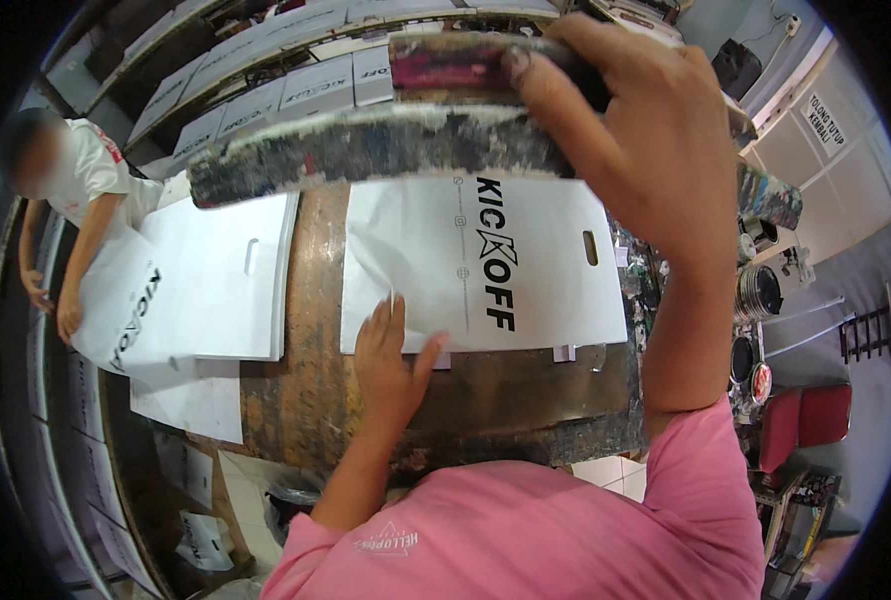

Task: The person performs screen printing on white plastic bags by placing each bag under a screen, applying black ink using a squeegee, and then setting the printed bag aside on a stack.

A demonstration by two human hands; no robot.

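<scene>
A white flat bag (396, 240) with bold black lettering and a die-cut handle slot lies on the work table in front of me. My left hand (391, 365) rests on its near left corner, fingers stretched out and thumb apart; the bag is creased beside the fingertips. Above the bag's far edge, a thick paint-crusted bar (366, 148), seemingly the edge of a raised printing screen frame, spans the view. My right hand (631, 110) is closed at its right end, thumb beside a magenta-stained strip (451, 68). The fingers' far side is hidden.
A stack of white bags (236, 230) lies on the left of the stained wooden table (311, 400). Beside it a co-worker (96, 190) handles a printed bag (126, 295). Racks of printed bags (316, 85) stand behind. Paint cans (758, 292) and a red chair (801, 425) are at right.
</scene>
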